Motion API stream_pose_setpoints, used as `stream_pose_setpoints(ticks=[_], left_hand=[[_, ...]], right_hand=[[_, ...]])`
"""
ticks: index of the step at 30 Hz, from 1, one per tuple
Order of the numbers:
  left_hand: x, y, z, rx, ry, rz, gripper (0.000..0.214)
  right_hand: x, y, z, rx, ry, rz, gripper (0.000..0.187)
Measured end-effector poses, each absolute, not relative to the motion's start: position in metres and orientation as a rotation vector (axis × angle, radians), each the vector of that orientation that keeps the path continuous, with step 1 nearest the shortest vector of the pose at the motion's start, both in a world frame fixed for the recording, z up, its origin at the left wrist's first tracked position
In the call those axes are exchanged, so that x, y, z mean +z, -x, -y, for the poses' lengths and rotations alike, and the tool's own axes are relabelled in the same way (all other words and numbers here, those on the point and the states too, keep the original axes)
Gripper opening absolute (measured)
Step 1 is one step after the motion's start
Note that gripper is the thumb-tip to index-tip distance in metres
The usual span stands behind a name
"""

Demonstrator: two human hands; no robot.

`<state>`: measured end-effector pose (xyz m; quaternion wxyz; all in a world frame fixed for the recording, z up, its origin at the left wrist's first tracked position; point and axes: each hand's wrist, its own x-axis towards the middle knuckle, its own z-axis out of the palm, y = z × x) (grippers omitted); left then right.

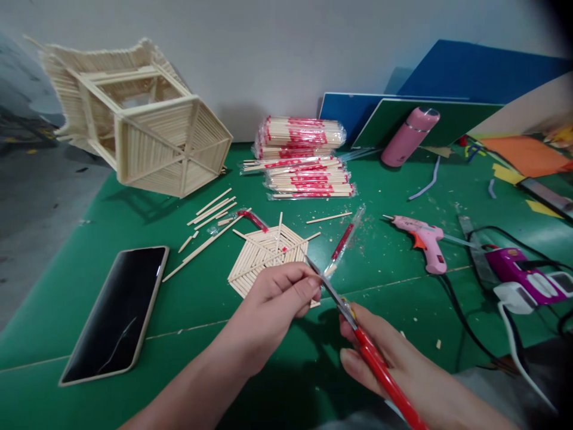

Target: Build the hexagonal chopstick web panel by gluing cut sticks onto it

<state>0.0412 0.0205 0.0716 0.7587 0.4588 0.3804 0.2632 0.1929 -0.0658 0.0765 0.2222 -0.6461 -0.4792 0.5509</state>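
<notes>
My left hand (286,292) is closed in a pinch above the near edge of a hexagonal panel of wooden sticks (253,257). Whatever lies between its fingertips is hidden. Red-handled scissors (376,364) are gripped in my right hand (380,343), their metal blades slanting up and left, right beside the left fingertips. The panel lies flat on the green table (192,358), with several sticks crossing over it and their ends jutting past its rim. Part of the panel is covered by my left hand.
Loose sticks (215,212) and wrapped chopstick bundles (308,158) lie beyond the panel. A stick-built lantern-like frame (152,131) stands back left, a phone (119,313) front left. Rightward are a pink glue gun (421,236), cables, a purple power strip (523,272) and a pink bottle (409,137).
</notes>
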Motion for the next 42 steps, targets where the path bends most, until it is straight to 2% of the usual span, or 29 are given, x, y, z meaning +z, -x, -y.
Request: stream_pose_setpoints(ticks=[7,14,17,21,31,36,42], left_hand=[[0.081,-0.041,-0.019,0.537,-1.027,-0.865,0.020],[0.080,-0.042,-0.008,0.687,-1.814,-1.084,0.024],[0.076,-0.042,-0.007,0.750,-2.025,-1.076,0.024],[0.077,-0.041,-0.010,0.702,-1.870,-1.001,0.025],[0.078,-0.045,-0.010,0.713,-1.667,-0.991,0.028],[0.070,-0.044,-0.006,0.749,-1.921,-1.032,0.024],[0.063,-0.045,-0.003,0.863,-2.402,-1.154,0.019]], right_hand=[[0.069,-0.189,0.069,1.515,1.731,1.298,0.017],[0.065,-0.186,0.065,1.580,1.705,1.223,0.013],[0.063,-0.191,0.067,1.547,1.737,1.316,0.021],[0.066,-0.197,0.069,1.532,1.687,1.410,0.038],[0.062,-0.201,0.073,1.574,1.616,1.412,0.048],[0.060,-0.198,0.074,1.538,1.636,1.385,0.054],[0.068,-0.196,0.066,1.545,1.651,1.428,0.051]])
